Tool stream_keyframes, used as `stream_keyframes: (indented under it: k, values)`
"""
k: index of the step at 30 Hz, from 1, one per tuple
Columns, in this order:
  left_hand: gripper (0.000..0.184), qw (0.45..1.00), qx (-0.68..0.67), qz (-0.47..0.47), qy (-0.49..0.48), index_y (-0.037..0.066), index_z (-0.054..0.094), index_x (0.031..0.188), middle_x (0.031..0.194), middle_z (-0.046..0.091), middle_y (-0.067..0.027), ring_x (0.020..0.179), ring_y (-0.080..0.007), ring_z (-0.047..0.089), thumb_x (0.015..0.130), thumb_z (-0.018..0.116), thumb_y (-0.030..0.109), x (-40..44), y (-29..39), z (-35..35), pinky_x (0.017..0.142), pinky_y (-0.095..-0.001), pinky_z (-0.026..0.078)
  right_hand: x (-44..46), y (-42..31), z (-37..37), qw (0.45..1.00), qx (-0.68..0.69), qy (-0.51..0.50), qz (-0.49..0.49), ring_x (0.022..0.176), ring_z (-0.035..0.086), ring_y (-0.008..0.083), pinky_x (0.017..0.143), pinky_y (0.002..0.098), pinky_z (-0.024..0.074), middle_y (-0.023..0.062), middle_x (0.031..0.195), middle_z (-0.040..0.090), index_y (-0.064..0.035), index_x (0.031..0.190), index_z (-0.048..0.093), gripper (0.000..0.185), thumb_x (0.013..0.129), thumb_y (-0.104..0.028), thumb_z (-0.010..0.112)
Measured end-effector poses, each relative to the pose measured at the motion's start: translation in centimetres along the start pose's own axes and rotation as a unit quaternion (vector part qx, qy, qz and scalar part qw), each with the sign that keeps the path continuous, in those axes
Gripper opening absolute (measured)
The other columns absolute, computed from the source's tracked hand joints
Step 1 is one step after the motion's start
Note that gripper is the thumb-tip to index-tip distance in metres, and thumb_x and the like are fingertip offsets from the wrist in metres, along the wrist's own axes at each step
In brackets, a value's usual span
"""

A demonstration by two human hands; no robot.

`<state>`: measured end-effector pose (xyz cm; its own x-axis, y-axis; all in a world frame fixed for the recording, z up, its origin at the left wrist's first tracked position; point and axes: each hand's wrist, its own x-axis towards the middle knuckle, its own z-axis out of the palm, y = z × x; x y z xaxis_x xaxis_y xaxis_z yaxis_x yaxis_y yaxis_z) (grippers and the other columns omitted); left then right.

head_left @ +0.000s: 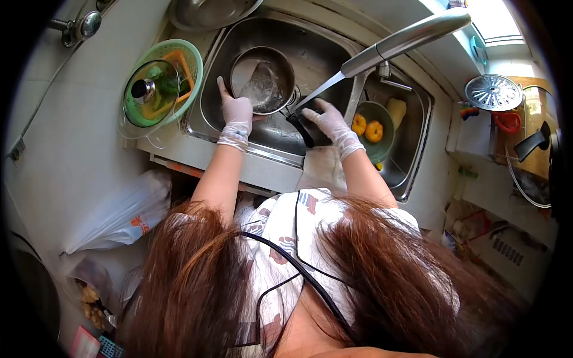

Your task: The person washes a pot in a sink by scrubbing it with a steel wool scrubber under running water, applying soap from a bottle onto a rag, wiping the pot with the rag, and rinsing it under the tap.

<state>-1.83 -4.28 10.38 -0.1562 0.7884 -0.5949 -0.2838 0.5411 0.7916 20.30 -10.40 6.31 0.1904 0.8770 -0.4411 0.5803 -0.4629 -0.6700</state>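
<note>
Sink basin (pixel 322 65) biggest; steel pot (pixel 262 80) inside it, tilted, some water in it. Faucet (pixel 406 45) at its 2–3 o'clock, stream running. My left forearm reaches to pot's 7 o'clock; left hand (pixel 237 111) half-open, thumb up, fingers under the side, holding it. Right hand (pixel 331 123) at 4 o'clock, loosely open, fingers bent beside black handle (pixel 300 129); can't tell if touching.

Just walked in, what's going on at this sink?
A person's gloved left hand holds the side of a metal pot in the larger basin. The gloved right hand is by the pot's black handle; contact is unclear. The faucet is running. Yellow-orange produce sits in a green bowl in the other basin.
</note>
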Motion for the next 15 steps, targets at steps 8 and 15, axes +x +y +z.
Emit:
stream_keyframes:
  k: [8, 15]
  values:
    - [0.062, 0.988, 0.007, -0.118, -0.101, 0.013, 0.032, 0.129, 0.117, 0.046, -0.0141, 0.1, -0.0314, 0.054, 0.072, 0.052, -0.002, -1.9, 1.8, 2.1, 0.072, -0.0519, 0.057, -3.1, -4.8, -4.3, 0.988, 0.035, -0.147, -0.033, 0.068, 0.057, 0.0174, 0.066, 0.0315, 0.0463, 0.0099, 0.078, 0.064, 0.0026, 0.104, 0.061, 0.033, 0.086, -0.024, 0.061]
    - [0.039, 0.948, 0.044, -0.242, -0.201, 0.008, 0.049, 0.117, 0.115, 0.05, -0.013, 0.102, -0.0294, 0.055, 0.082, 0.06, 0.022, -1.3, -0.7, -1.4, 0.082, -0.055, 0.051, -7.1, -5.2, -4.7, 0.979, -0.009, -0.19, 0.068, 0.071, 0.051, 0.0116, 0.057, 0.0283, 0.0423, 0.0061, 0.075, 0.055, 0.0029, 0.104, 0.06, 0.035, 0.089, -0.029, 0.058]
